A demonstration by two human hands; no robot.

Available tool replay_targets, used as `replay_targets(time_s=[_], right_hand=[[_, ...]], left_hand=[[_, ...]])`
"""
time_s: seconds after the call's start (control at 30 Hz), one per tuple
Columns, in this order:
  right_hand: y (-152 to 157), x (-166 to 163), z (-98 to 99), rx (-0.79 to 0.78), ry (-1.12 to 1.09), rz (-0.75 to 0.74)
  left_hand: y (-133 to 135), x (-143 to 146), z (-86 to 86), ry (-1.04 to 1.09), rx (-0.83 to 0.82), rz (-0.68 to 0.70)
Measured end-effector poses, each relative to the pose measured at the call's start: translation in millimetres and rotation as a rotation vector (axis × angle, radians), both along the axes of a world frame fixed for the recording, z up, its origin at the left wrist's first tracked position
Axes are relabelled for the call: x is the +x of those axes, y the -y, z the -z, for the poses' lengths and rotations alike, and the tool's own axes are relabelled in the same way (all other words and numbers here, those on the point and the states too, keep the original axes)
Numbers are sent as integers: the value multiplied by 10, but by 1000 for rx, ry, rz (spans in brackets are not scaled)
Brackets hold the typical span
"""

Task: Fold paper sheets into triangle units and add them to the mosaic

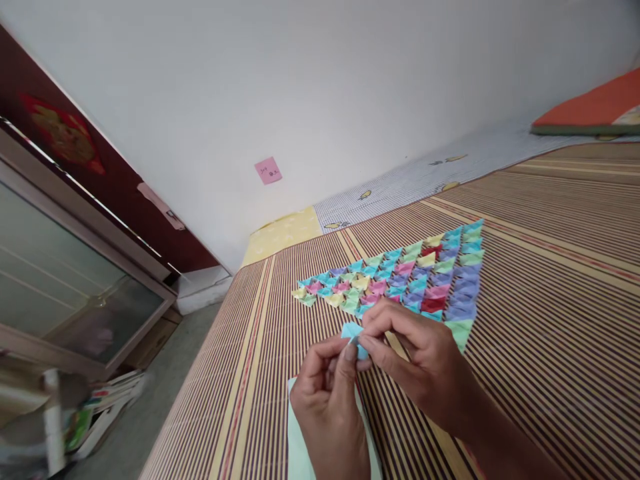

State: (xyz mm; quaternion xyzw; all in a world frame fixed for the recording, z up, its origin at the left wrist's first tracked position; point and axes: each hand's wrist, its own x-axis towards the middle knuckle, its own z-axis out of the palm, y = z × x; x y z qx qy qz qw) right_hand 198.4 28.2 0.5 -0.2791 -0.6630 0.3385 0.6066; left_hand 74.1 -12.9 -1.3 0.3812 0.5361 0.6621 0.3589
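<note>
A small folded piece of light-blue paper (352, 329) is held up between both hands above the striped mat. My left hand (330, 393) pinches its lower left part between thumb and fingers. From the right, my right hand (415, 350) grips its other side with thumb and forefinger, hiding part of it. Beneath my left hand lies a pale green sheet (299, 437), partly covered by the hand. Just beyond the hands, many small folded paper pieces (385, 273) in blue, green, pink, yellow, purple and red are set out in rows, forming a triangle.
The striped mat (240, 400) covers the bed, which borders a white wall with a pink note (269, 171). An orange folded cloth (590, 103) rests at the far right. To the left are the floor (175, 360), a glass-paned door (60, 287) and clutter (95, 413).
</note>
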Motion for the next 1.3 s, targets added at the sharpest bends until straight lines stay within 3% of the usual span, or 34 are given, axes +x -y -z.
replay_targets(time_s=[0.5, 0.73, 1.0, 1.17, 1.3], right_hand=[[26, -74, 2, -56, 21, 77], [1, 14, 15, -125, 103, 8], [-2, -13, 34, -10, 80, 33], [-8, -26, 39, -79, 88, 46], [-18, 4, 40, -151, 58, 66]], left_hand=[[-3, 41, 6, 22, 29, -69], [-28, -20, 51, 105, 35, 30], [-64, -16, 53, 309, 67, 92], [-39, -8, 67, 168, 38, 27], [-48, -32, 42, 91, 2, 112]])
